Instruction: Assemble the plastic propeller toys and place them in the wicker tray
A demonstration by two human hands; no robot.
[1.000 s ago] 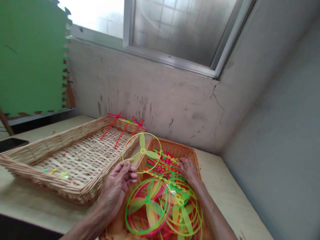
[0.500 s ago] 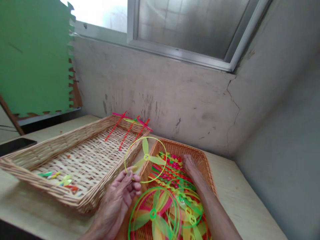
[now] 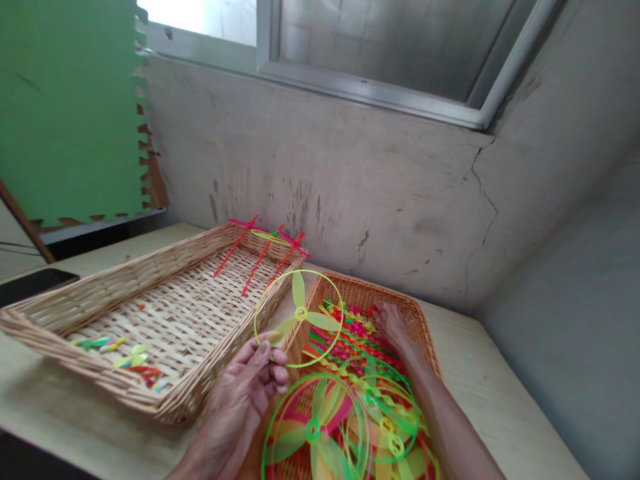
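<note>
1. We face a stained grey wall [image 3: 400, 173], cracked on the right, with a metal-framed window [image 3: 370, 87] above it.
2. Below it we see a pale wooden table [image 3: 510, 387].
3. At the left stands a green foam mat [image 3: 70, 113] with toothed edges.
4. On the table, to our left, sits a long, pale wicker basket [image 3: 90, 373].
5. Just beside it, to the right, is a smaller brown basket [image 3: 360, 287].
6. Our left hand [image 3: 250, 380] pinches a yellow ring propeller [image 3: 301, 314] by its lower-left edge, thumb against fingers, holding it up between the two baskets.
7. Our right hand [image 3: 393, 323] reaches into the far end of the brown basket; its fingertips are blurred and hidden, so we cannot tell whether they grip anything.
8. A dark phone [image 3: 35, 283] lies at the far left.
9. Green, pink and yellow ring propellers [image 3: 313, 430] overlap at the brown basket's near end.
10. Beyond them lie many-coloured twisted sticks [image 3: 345, 340].
11. Three red sticks [image 3: 259, 267] slant at the pale basket's far end.
12. Small coloured pieces [image 3: 135, 360] lie in its near end.
</note>
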